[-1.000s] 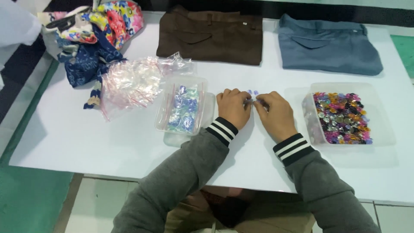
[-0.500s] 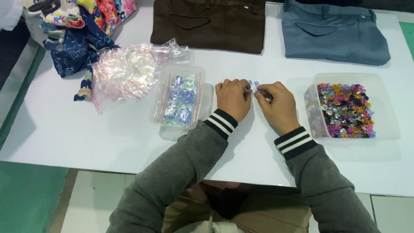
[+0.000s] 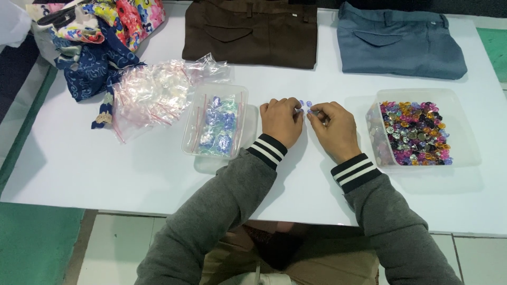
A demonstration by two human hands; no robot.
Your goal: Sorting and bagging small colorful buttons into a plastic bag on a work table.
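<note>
Head view: looking down at my two hands on the white table point(image 3: 132, 174).
Beads: a few small purple beads point(image 3: 304, 104) lie on the table between my fingertips, near the middle.
Left hand: my left hand point(image 3: 281, 121) rests knuckles up, fingers curled, tips touching the beads; cannot tell if any bead is actually pinched.
Right hand: my right hand point(image 3: 332, 126) sits just beside the left, thumb and forefinger drawn together at the same beads; grip nearly closed, what it has hold of too small to tell.
Sleeves: grey, with black-and-white striped cuffs point(image 3: 268, 151).
Right tray: clear plastic tray point(image 3: 465, 142), just right of my right hand, holds a heap of mixed-colour beads point(image 3: 414, 132).
Left tray: clear plastic tray point(image 3: 193, 132), just left of my left hand, holds small clear bags of blue beads point(image 3: 217, 124).
Bag pile: loose heap of empty clear zip bags point(image 3: 153, 92) further left, touching that tray.
Far edge: folded brown trousers point(image 3: 251, 31), folded blue-grey trousers point(image 3: 398, 39), patterned fabric bundle point(image 3: 100, 37) at the far left corner.
</note>
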